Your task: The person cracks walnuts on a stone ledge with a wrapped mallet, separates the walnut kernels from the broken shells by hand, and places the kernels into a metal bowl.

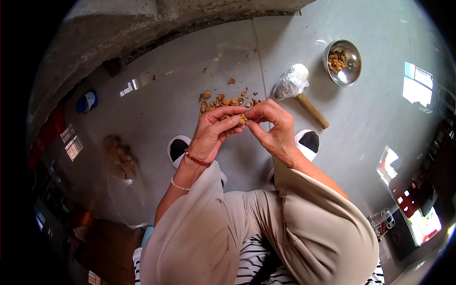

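A cracked walnut piece is held between both hands at the middle of the view. My left hand pinches it from the left with thumb and fingers, a red bead bracelet at the wrist. From the right, my right hand has its thumb and index finger closed on the same piece. Just beyond the hands lie broken walnut shells on the grey floor, partly hidden by the fingers. A hammer with a wooden handle and a plastic-wrapped head rests to the right of them.
A metal bowl holding walnut pieces stands at the upper right. A clear plastic bag of walnuts lies at the left, with a blue container farther up. Rough stone borders the upper left. Two shoes flank the hands.
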Motion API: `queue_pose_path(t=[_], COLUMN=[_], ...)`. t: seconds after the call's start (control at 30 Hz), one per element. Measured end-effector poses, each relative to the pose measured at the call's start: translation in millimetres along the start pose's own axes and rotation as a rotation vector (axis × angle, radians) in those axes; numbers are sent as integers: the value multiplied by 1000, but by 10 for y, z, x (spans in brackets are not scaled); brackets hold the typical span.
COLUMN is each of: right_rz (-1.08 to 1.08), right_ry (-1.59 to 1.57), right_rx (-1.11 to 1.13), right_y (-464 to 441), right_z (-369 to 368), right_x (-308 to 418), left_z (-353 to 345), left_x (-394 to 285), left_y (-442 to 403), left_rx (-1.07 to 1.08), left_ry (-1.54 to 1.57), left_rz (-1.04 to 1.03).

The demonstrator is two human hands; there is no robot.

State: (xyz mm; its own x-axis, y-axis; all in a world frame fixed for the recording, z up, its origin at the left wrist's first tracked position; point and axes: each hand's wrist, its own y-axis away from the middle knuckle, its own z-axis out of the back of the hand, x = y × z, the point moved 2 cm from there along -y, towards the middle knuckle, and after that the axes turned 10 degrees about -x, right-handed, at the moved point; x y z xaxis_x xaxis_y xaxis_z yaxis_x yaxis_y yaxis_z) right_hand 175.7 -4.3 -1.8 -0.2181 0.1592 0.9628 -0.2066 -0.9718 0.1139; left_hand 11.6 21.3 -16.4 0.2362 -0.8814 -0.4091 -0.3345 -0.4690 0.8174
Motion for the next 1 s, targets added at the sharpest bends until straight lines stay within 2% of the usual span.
queue_pose_path(t=[0.1, 0.5, 0.7, 0.8, 0.93, 1.0], right_rz=[-184, -317, -167, 156, 317, 117], right_ry=[-150, -130, -55, 219, 251, 177], right_rx=[23, 117, 63, 32, 0, -53], right_y=[-2, -3, 28, 37, -4, -23], right_z=[2, 27, -12, -35, -67, -46], right_x=[15, -36, -58, -31, -5, -62], left_z=[-5, 60, -1, -33, 19, 8], left_x=[-18, 61, 63, 101, 148, 113], left_y=[5, -13, -12, -20, -32, -26], left_rx=[-61, -58, -129, -157, -112, -86], left_ry=[21, -148, -171, -30, 110, 128], left_rz=[9, -117, -84, -75, 22, 37])
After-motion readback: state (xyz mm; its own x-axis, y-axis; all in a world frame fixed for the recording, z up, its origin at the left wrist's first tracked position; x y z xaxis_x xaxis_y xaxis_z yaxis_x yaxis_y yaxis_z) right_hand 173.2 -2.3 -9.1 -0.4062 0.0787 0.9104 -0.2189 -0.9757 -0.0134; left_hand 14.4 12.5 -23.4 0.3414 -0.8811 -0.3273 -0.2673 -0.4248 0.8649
